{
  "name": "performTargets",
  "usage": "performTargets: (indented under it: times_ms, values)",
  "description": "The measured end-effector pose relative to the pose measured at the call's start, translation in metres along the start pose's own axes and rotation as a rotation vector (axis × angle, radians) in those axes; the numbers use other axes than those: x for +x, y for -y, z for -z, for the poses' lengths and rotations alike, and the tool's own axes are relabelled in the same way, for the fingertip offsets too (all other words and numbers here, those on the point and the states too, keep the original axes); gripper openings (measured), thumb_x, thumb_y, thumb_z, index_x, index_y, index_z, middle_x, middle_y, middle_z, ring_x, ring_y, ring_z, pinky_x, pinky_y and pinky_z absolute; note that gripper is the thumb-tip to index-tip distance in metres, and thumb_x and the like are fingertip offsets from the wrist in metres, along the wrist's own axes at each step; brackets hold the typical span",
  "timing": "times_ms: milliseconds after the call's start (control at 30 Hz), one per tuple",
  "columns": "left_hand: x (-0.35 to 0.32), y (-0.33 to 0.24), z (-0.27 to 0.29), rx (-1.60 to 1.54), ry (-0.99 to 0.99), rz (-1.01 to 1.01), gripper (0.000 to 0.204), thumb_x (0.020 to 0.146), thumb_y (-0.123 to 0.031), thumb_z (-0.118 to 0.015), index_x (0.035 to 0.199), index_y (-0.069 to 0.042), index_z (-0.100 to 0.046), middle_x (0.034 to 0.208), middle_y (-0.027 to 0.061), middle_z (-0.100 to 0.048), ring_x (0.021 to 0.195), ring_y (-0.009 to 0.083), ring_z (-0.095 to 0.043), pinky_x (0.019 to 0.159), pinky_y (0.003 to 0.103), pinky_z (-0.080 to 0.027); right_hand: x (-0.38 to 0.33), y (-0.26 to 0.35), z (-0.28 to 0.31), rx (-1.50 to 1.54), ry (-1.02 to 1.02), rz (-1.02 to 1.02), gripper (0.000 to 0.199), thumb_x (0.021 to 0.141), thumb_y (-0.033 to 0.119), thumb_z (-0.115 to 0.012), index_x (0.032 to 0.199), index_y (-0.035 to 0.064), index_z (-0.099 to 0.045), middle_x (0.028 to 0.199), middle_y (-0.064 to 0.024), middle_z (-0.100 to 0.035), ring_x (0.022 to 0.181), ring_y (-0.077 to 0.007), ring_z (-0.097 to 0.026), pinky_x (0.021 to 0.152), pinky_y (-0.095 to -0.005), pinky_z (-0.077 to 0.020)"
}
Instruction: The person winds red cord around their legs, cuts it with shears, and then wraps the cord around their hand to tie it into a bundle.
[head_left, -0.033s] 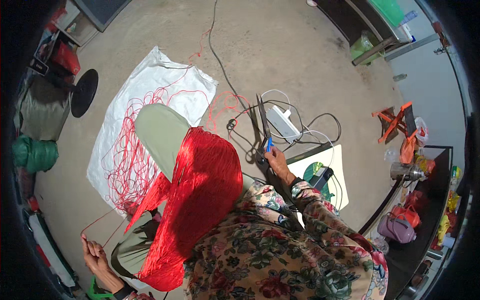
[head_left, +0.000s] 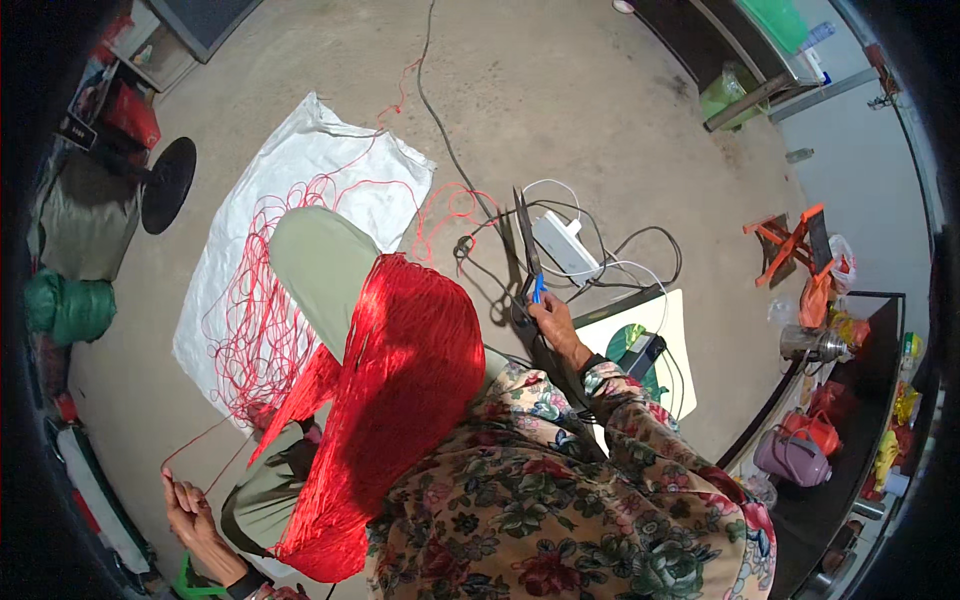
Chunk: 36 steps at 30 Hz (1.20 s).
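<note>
My left hand [head_left: 190, 508], low at the left, is closed with a thin red cord [head_left: 196, 440] running over its fingertips and back toward my lap. A thick hank of red cord [head_left: 410, 350] lies draped over my legs. In my right hand [head_left: 560, 332] are long dark-bladed scissors [head_left: 528, 240] with blue on the handle, blades pointing away from me. Loose red loops [head_left: 255, 350] spread over a white woven sheet [head_left: 320, 130] on the floor. One strand trails off past the sheet's far edge.
A white power strip [head_left: 566, 246] and tangled dark cables [head_left: 648, 232] lie beside the scissors. Near my right forearm is a pale board [head_left: 682, 345] with a dark boxy device [head_left: 642, 356] on it. An orange folding stool [head_left: 795, 250] and a cluttered shelf [head_left: 850, 420] stand at right.
</note>
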<state>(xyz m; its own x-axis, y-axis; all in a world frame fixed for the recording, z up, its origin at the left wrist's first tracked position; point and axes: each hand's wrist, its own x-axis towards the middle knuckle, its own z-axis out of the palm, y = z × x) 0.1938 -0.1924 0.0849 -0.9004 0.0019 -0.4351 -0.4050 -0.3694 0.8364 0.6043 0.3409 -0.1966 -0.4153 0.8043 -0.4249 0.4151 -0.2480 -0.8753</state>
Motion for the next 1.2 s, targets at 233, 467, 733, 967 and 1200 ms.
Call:
performTargets:
  times_ms: [233,467,733,967,1200]
  values:
    - [0.006,0.001,0.009,0.004,-0.025,0.009,0.024,0.103,-0.015,-0.047,0.117,0.002,-0.056,0.055,-0.0037,-0.026,0.044,0.0078,-0.023,0.042,0.025,-0.032,-0.004,0.021,0.000,0.107,0.048,-0.016,0.034,0.078,0.016,-0.074,0.105,0.0014,-0.058,0.083,0.0023,-0.055,0.076,-0.0083,-0.049,0.072,-0.0232,-0.0422]
    - [0.003,0.002,-0.004,0.033,-0.032,0.000,0.027,0.103,-0.016,-0.047,0.121,0.002,-0.055,0.054,-0.0041,-0.025,0.044,0.0075,-0.022,0.041,0.024,-0.030,0.011,0.015,0.011,-0.247,-0.059,0.078,0.049,0.073,0.015,-0.079,0.111,-0.0023,-0.054,0.080,-0.0030,-0.055,0.073,-0.0128,-0.051,0.069,-0.0281,-0.0460]
    - [0.001,0.007,-0.012,0.050,-0.054,0.002,0.026,0.103,-0.020,-0.049,0.116,0.001,-0.056,0.052,-0.0042,-0.024,0.042,0.0068,-0.023,0.039,0.023,-0.030,0.034,0.007,0.038,-0.788,-0.216,0.503,0.047,0.072,0.003,-0.069,0.115,-0.0030,-0.049,0.093,-0.0244,-0.058,0.089,-0.0459,-0.057,0.080,-0.0486,-0.0465]
    - [0.005,0.008,-0.012,0.082,0.079,0.000,0.027,0.103,-0.019,-0.049,0.120,0.002,-0.055,0.053,-0.0038,-0.025,0.044,0.0073,-0.023,0.042,0.023,-0.032,0.025,0.048,0.020,-0.295,-0.224,0.154,0.050,0.072,0.021,-0.075,0.110,-0.0025,-0.052,0.078,-0.0048,-0.052,0.070,-0.0178,-0.052,0.066,-0.0330,-0.0469]
    - [0.004,0.010,-0.040,0.081,0.049,0.018,0.029,0.104,-0.017,-0.047,0.125,0.001,-0.052,0.054,-0.0039,-0.026,0.045,0.0073,-0.022,0.041,0.024,-0.030,0.012,0.163,-0.015,-0.125,-0.144,0.226,0.045,0.071,0.028,-0.082,0.096,0.0018,-0.055,0.076,-0.0028,-0.056,0.068,-0.0132,-0.053,0.063,-0.0288,-0.0462]
